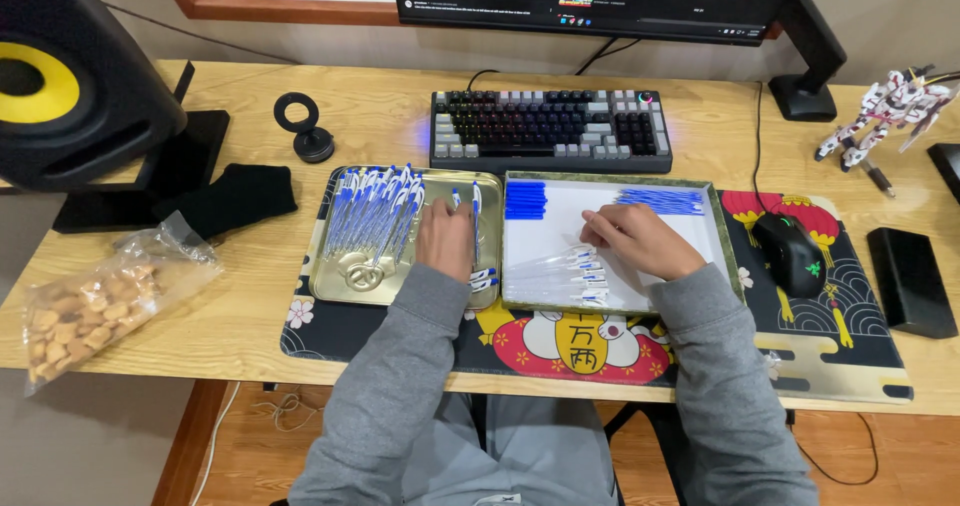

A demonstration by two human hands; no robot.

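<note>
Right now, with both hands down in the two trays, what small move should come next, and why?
Probably lift the left hand off the metal tray with the pen it rests beside. Assembled pens fill the tray's left half, and the right hand lies in the white tray near the clear barrels, so the next part looks within reach. Whether either hand's grip is closed on anything cannot be told.

Both arms in grey sleeves, reaching forward from body over surface edge, forearms roughly parallel. Left hand (444,238) palm down, back of hand up, fingers curled under and pointing away from body, wrist straight. Right hand (640,240) just right of left hand, palm down, angled leftward toward it, fingers (598,224) bent, tips pressed down. Hands apart, not touching.
</note>
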